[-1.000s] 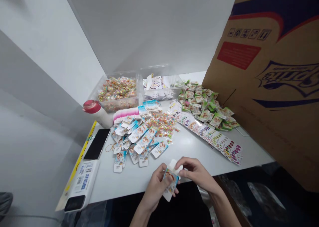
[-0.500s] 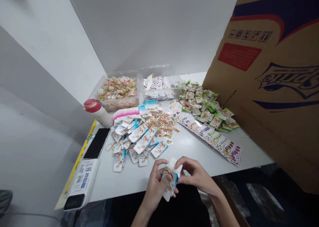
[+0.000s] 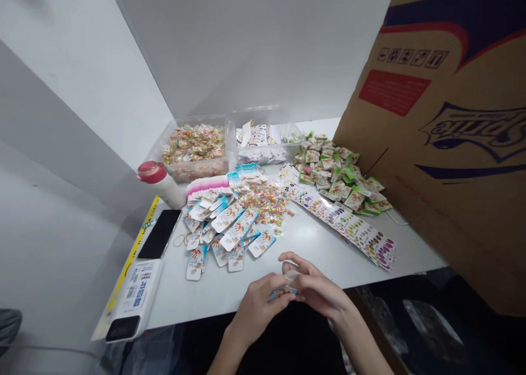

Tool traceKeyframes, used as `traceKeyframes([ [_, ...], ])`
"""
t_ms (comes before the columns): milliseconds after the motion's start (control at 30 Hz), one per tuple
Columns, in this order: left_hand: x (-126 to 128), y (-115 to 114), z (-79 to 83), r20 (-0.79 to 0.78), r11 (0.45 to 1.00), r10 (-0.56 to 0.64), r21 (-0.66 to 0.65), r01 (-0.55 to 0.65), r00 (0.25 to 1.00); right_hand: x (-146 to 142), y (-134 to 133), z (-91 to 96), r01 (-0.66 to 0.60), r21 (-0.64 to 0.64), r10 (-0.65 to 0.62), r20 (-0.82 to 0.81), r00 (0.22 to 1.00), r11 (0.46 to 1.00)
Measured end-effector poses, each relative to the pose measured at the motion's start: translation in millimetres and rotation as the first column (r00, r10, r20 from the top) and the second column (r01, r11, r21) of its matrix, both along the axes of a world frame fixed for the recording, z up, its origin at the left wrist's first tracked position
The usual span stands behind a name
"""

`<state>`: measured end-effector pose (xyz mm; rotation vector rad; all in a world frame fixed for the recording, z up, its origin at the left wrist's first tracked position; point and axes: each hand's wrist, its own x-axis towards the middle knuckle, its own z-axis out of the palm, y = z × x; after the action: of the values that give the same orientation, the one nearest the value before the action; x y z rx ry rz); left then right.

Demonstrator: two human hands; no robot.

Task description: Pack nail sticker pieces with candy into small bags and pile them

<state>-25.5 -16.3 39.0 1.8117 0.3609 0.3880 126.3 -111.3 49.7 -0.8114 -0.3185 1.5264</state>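
Note:
Both hands meet at the table's front edge around a small blue-and-white printed cardboard box (image 3: 283, 292). My left hand (image 3: 259, 304) is closed on its left side, thumb along the near face. My right hand (image 3: 318, 290) is closed around the box's right end, where a white flap shows between the fingers. Most of the box is hidden by the fingers. Beyond the hands, to the left, lies a loose heap of similar flat blue-and-white boxes (image 3: 234, 225). Small clear packets of colourful pieces (image 3: 269, 202) are spread behind that heap.
Sheets of nail stickers (image 3: 341, 221) lie to the right, before a pile of green-and-white boxes (image 3: 329, 169). Clear bins (image 3: 197, 172) stand at the back. A bottle (image 3: 162, 186), phone (image 3: 160, 235) and power bank (image 3: 137, 295) line the left. A large carton (image 3: 444, 199) bounds the right.
The box has been tilted from upright to nearly flat, and both hands have closed further over it. The right fingers now wrap its flap end. The table items look unchanged.

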Motion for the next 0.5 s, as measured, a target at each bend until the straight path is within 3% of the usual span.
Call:
traceKeyframes([
  [100, 2, -1, 3.6, -0.045, 0.999, -0.003, 0.036, 0.004, 0.999, 1, 1, -2.1, -0.01, 0.0, 0.01, 0.055, 0.998, 1.0],
  [267, 5, -3, 8.2, -0.094, 0.997, 0.07, -0.033, -0.073, 0.993, 7, 0, 3.2, 0.005, 0.026, -0.014, 0.378, 0.926, 1.0],
  [367, 5, -4, 3.7, -0.071, 0.99, 0.12, -0.071, -0.125, 0.99, 9, 0, 6.4, -0.004, 0.056, -0.023, 0.468, 0.884, 0.998],
  [500, 5, -8, -8.4, -0.024, 0.969, 0.194, -0.15, -0.196, 0.981, 9, 3, 4.9, 0.054, -0.036, -0.027, 0.532, 0.846, 0.998],
])
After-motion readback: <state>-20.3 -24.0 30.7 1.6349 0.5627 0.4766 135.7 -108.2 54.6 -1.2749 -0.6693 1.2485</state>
